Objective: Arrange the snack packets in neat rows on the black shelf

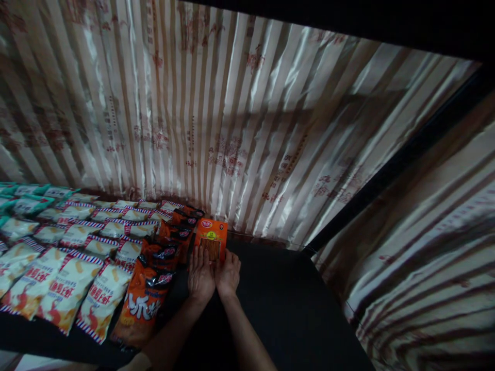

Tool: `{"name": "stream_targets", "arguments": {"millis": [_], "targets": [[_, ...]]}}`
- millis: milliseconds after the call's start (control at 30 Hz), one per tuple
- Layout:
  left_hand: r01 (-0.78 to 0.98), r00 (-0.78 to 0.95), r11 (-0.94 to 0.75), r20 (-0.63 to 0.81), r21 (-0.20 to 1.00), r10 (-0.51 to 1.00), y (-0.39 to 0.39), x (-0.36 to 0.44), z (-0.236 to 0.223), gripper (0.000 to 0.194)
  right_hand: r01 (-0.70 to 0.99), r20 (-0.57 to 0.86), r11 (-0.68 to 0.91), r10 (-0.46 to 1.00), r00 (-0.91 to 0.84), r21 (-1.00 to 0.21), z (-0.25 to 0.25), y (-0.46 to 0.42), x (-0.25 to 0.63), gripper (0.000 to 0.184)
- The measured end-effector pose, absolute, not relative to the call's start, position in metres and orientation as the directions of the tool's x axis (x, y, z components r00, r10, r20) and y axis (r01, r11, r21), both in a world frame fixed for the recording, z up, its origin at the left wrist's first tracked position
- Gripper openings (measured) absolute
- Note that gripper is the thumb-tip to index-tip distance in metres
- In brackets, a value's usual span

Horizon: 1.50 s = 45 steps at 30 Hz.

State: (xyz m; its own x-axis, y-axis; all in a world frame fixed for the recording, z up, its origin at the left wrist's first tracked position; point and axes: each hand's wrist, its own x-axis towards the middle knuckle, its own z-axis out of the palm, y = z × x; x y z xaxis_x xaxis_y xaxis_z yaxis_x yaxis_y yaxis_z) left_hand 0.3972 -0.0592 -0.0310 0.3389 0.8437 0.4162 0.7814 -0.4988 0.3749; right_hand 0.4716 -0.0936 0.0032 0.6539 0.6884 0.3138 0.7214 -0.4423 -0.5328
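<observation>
An orange snack packet with a yellow label and a window of stick-shaped snacks stands at the back of the black surface, against the striped sheeting. My left hand lies over its lower left front, fingers stretched upward, holding it. At the lower right edge my right hand grips the packet, fingers partly curled round the side. The two hands nearly touch at the thumbs. Left of them runs a row of orange-and-black snack bags, close beside the packet.
Rows of white snack bags with red-and-blue striped edges fill the left side. Green bags sit at the far left back. A black table surface extends right, towards a dark slanting post. Pleated striped sheeting hangs behind.
</observation>
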Motion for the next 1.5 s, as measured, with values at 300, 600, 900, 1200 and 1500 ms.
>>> {"name": "stream_targets", "arguments": {"millis": [300, 600, 900, 1200, 1500], "targets": [[0.77, 0.4, -0.539, 0.401, 0.341, 0.824, -0.081, 0.386, -0.019, 0.041, 0.743, 0.403, -0.341, 0.673, 0.621, -0.576, -0.004, -0.115, 0.463, 0.033], [0.71, 0.463, -0.585, 0.366, 0.392, 0.807, -0.121, 0.363, -0.012, 0.041, 0.73, 0.389, -0.283, 0.697, 0.602, -0.622, 0.005, -0.154, 0.437, 0.031], [0.62, 0.535, -0.632, 0.339, 0.465, 0.774, -0.166, 0.333, -0.016, 0.042, 0.673, 0.355, -0.208, 0.719, 0.597, -0.71, 0.009, -0.198, 0.406, 0.032], [0.545, 0.58, -0.728, 0.441, 0.416, 0.686, -0.209, 0.304, -0.055, 0.038, 0.634, 0.33, -0.167, 0.739, 0.588, -0.755, -0.001, -0.249, 0.374, 0.035], [0.444, 0.699, -0.819, 0.432, 0.364, 0.57, -0.258, 0.247, -0.074, 0.044, 0.683, 0.375, -0.092, 0.779, 0.503, -0.724, -0.035, -0.303, 0.34, 0.035]]}}
